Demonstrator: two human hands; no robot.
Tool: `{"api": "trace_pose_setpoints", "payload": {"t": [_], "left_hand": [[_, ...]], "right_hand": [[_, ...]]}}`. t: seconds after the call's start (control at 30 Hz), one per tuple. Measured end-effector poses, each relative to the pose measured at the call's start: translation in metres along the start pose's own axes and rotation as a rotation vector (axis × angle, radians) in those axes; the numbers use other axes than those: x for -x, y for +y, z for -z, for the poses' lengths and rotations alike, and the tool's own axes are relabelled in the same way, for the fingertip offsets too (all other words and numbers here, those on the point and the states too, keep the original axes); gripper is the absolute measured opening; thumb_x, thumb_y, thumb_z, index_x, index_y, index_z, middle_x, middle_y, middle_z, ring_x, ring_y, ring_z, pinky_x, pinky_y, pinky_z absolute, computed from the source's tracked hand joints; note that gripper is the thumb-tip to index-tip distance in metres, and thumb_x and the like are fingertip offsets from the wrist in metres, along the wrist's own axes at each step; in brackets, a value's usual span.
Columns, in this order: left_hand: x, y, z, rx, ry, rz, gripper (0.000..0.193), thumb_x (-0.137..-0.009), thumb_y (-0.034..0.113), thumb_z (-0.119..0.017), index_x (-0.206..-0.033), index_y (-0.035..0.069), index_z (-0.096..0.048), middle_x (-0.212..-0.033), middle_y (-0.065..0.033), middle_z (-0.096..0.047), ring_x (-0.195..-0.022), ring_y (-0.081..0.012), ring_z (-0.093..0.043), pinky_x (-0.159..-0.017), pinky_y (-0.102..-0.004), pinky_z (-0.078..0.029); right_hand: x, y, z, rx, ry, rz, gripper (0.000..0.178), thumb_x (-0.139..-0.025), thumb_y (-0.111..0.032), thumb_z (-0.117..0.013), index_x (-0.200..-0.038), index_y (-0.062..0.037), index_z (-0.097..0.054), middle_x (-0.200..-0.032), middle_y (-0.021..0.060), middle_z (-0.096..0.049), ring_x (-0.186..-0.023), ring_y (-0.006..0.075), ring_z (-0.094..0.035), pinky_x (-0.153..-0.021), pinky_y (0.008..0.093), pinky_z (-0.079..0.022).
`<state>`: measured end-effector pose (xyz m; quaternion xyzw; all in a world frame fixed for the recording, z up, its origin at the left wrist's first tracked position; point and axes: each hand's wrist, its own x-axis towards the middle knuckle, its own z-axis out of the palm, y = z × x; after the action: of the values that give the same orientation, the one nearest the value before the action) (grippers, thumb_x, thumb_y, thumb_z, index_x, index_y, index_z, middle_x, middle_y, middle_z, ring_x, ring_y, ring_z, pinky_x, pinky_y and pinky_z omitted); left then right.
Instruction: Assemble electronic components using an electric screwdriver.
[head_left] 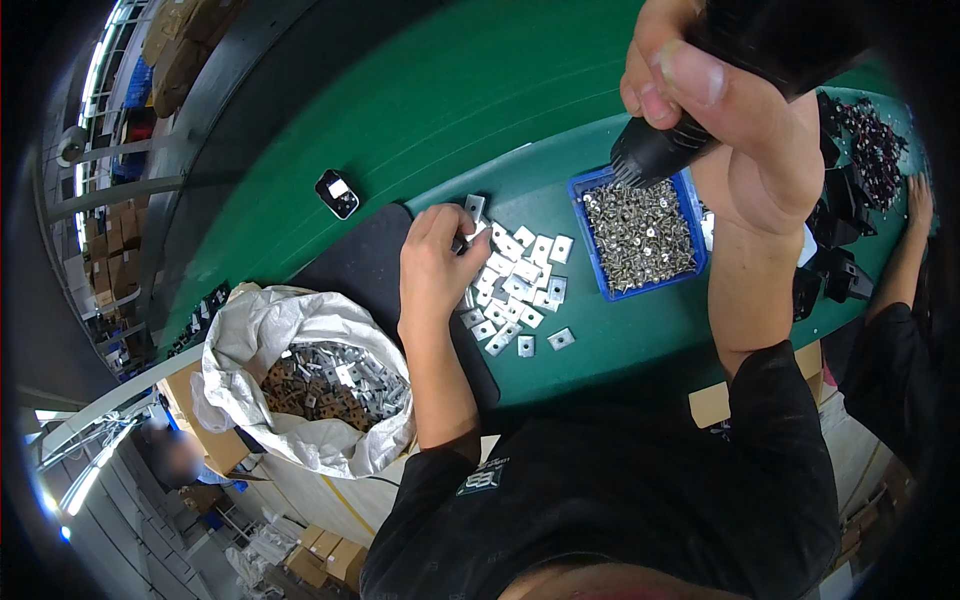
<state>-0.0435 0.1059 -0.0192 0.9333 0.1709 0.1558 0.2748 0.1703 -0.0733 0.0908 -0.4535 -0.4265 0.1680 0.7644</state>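
Metal plates (519, 287) lie just right of the nearer left hand (430, 262); whether its grip pinches one, I can't tell. The right hand (745, 120) clasps a black tool (655, 150).

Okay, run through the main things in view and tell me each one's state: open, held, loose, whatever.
White woven plastic sack: open, holding metal pieces.
Blue rectangular plastic tray: open, holding silver metal screws.
Silver square metal plates: loosely piled.
Black cylindrical tool: held in right hand.
Left hand: fingers at the plates, grip unclear.
Small black dish: open, white piece inside.
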Motion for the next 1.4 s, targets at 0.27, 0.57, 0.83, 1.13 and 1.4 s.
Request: {"api": "trace_pose_setpoints", "payload": {"t": [0.27,0.57,0.83,1.13,1.4], "left_hand": [[0.003,-0.003,0.003,-0.009,0.018,0.058,0.024,-0.069,0.005,-0.078,-0.080,0.000,-0.057,-0.077,-0.0107,-0.061,-0.068,-0.0253,-0.061,-0.064,-0.0328,-0.050],[0.004,-0.017,0.017,-0.082,0.167,0.160,0.023,-0.072,0.004,-0.077,-0.079,-0.001,-0.055,-0.073,-0.0099,-0.059,-0.065,-0.0221,-0.059,-0.065,-0.0313,-0.050],[0.003,-0.017,0.019,-0.107,0.090,0.289,0.024,-0.074,0.005,-0.078,-0.079,-0.001,-0.055,-0.074,-0.0101,-0.061,-0.067,-0.0206,-0.060,-0.065,-0.0317,-0.050],[0.003,-0.018,0.008,-0.159,0.127,0.356,0.023,-0.075,0.009,-0.075,-0.075,-0.001,-0.054,-0.069,-0.0134,-0.059,-0.061,-0.0298,-0.058,-0.059,-0.0384,-0.047],[-0.018,0.013,0.000,-0.060,0.139,0.279,0.026,-0.075,0.011,-0.076,-0.074,-0.001,-0.053,-0.067,-0.0155,-0.058,-0.058,-0.0313,-0.058,-0.056,-0.0390,-0.046]], "right_hand": [[-0.001,-0.015,-0.019,-0.211,0.269,-0.210,0.058,-0.073,-0.005,-0.076,-0.125,0.0032,-0.053,-0.070,0.0036,-0.060,-0.055,0.0086,-0.055,-0.051,0.0219,-0.043],[-0.001,0.001,0.005,0.045,-0.071,0.084,0.015,-0.088,-0.014,-0.056,-0.088,0.0015,-0.055,-0.076,0.0080,-0.055,-0.065,0.0132,-0.053,-0.066,0.0289,-0.045],[-0.002,0.003,0.005,0.036,-0.083,0.081,0.015,-0.088,-0.013,-0.055,-0.086,0.0016,-0.055,-0.075,0.0081,-0.055,-0.065,0.0133,-0.053,-0.065,0.0287,-0.045],[0.004,0.005,-0.003,-0.051,-0.050,0.069,0.015,-0.088,-0.013,-0.056,-0.090,0.0018,-0.056,-0.076,0.0080,-0.054,-0.066,0.0134,-0.052,-0.066,0.0291,-0.045],[0.002,-0.003,-0.003,-0.013,-0.019,0.040,0.015,-0.087,-0.015,-0.058,-0.087,0.0000,-0.056,-0.076,0.0073,-0.055,-0.065,0.0129,-0.053,-0.063,0.0280,-0.045]]}}
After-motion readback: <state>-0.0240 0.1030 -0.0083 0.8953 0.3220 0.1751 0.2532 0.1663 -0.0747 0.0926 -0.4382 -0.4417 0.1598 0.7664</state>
